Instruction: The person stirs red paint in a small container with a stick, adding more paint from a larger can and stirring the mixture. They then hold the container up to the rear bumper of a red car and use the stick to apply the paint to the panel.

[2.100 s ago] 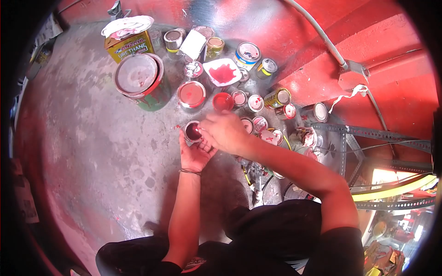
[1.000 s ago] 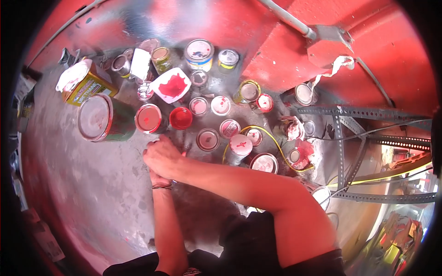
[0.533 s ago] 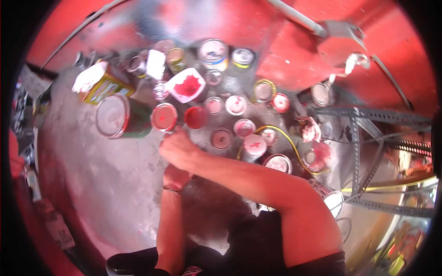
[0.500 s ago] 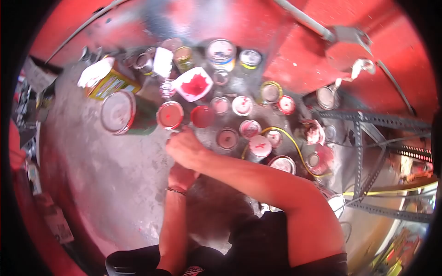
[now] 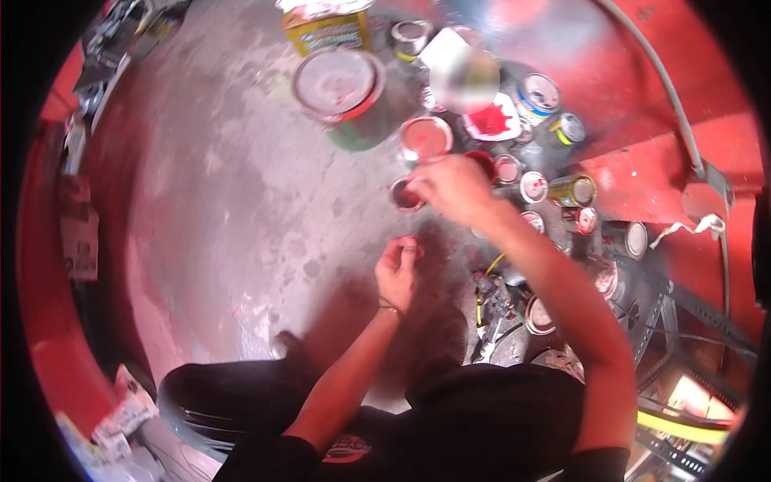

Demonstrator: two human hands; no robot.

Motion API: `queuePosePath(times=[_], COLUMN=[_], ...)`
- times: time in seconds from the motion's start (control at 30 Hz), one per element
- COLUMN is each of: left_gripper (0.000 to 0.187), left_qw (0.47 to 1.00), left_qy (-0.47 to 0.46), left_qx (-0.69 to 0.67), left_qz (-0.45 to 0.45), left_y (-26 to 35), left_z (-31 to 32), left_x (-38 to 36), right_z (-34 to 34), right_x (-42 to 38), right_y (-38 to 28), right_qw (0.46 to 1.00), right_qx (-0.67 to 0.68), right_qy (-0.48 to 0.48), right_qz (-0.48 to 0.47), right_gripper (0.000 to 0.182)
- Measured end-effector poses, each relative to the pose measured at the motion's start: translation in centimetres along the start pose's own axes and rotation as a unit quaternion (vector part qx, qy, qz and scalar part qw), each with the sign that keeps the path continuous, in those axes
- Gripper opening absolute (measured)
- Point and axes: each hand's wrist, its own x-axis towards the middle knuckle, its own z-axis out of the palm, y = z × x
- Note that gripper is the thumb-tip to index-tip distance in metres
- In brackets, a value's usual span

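My right hand reaches left over the floor. Its fingertips close at the rim of a small dark can with red inside. Part of that can is behind the fingers. Nearer my body, my left hand is raised with curled fingers, thumb against the index finger; whatever it might hold is too small to make out. Just beyond the small can stands a paint can with a red-pink top. A second red-filled can is partly covered by my right hand.
A large green bucket with a paint-smeared lid stands ahead, near a yellow rectangular tin. Right of my hand are several paint cans and a white tray with red paint. A perforated metal frame stands at right.
The view has turned, shifting the cans rightward. My hands were close together, right over left; now they are apart, with the right hand at the small can and the left nearer my body.
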Motion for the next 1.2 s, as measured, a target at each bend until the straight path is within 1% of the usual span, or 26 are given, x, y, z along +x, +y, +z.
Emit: queuePosePath(times=[0.03, 0.07, 0.13, 0.17, 0.23, 0.27, 0.33, 0.37, 0.4, 0.47, 0.6, 0.67, 0.7, 0.83, 0.93, 1.03, 1.13, 1.2], left_gripper=[0.027, 0.030, 0.034, 0.037, 0.036, 0.036, 0.035, 0.035, 0.034, 0.034, 0.033, 0.033, 0.033, 0.036, 0.033, 0.038, 0.033, 0.033], left_qw=[0.999, 0.999, 1.000, 1.000, 0.999, 0.997, 0.997, 0.997, 0.997, 0.995, 0.993, 0.993, 0.993, 0.998, 0.998, 0.997, 0.999, 0.999], left_qy=[-0.006, 0.003, 0.015, 0.021, 0.035, 0.043, 0.044, 0.047, 0.049, 0.070, 0.082, 0.067, 0.059, 0.070, 0.044, 0.062, 0.041, 0.043], left_qx=[0.032, 0.030, 0.019, 0.021, -0.022, -0.045, -0.054, -0.053, -0.052, -0.072, -0.088, -0.100, -0.104, 0.000, 0.033, 0.036, 0.023, 0.031], left_qz=[0.016, 0.010, 0.003, 0.008, -0.021, -0.035, -0.025, -0.017, -0.008, -0.011, -0.006, -0.011, -0.014, 0.009, -0.021, 0.005, -0.003, -0.006], left_y=[-0.4, -0.8, -1.3, -1.4, -1.2, -1.0, -1.3, -1.8, -2.2, -0.5, 0.9, -0.9, -2.1, -3.3, -3.3, -4.1, -3.8, -3.5], left_z=[-0.5, -0.9, -0.7, -0.6, -0.4, -0.3, -0.7, -1.0, -1.3, -1.6, -1.8, -1.7, -1.7, -1.1, -1.3, -1.2, -1.4, -1.3], left_x=[0.0, -0.4, -0.8, -1.0, -1.3, -1.3, -0.3, 0.3, 0.7, 0.9, 0.6, 1.0, 1.1, 0.6, 0.2, 0.3, 0.3, 0.2], right_z=[-1.0, -1.4, -1.2, -0.9, 0.1, 0.2, 0.1, 0.3, 0.2, -0.9, -1.5, -1.7, -1.7, -2.5, -3.0, -3.0, -3.0, -2.9], right_x=[0.0, -0.4, -0.8, -1.0, -1.2, -1.4, -1.6, -1.8, -2.3, -3.1, -4.5, -4.7, -4.8, -5.3, -5.7, -5.9, -5.9, -5.9], right_y=[0.0, 0.1, -0.4, -0.6, -1.1, -1.3, -1.8, -0.8, 0.3, 1.3, 3.9, 4.2, 4.4, 4.5, 4.7, 5.5, 5.9, 6.2], right_qw=[1.000, 0.997, 0.998, 0.999, 0.999, 0.998, 0.985, 0.979, 0.967, 0.932, 0.910, 0.896, 0.889, 0.849, 0.824, 0.804, 0.790, 0.782], right_qx=[-0.006, -0.023, -0.034, -0.016, 0.021, 0.061, 0.135, 0.141, 0.183, 0.264, 0.308, 0.329, 0.343, 0.443, 0.487, 0.521, 0.546, 0.562], right_qy=[0.022, 0.052, 0.040, 0.027, 0.003, 0.031, 0.083, 0.081, 0.081, 0.084, 0.098, 0.105, 0.114, 0.103, 0.096, 0.088, 0.089, 0.081], right_qz=[-0.012, -0.049, -0.040, -0.038, -0.031, 0.001, 0.063, 0.119, 0.157, 0.234, 0.261, 0.278, 0.282, 0.269, 0.274, 0.274, 0.266, 0.258], right_gripper=[0.024, 0.023, 0.021, 0.021, 0.021, 0.022, 0.025, 0.025, 0.026, 0.027, 0.031, 0.030, 0.031, 0.030, 0.028, 0.026, 0.024, 0.023])
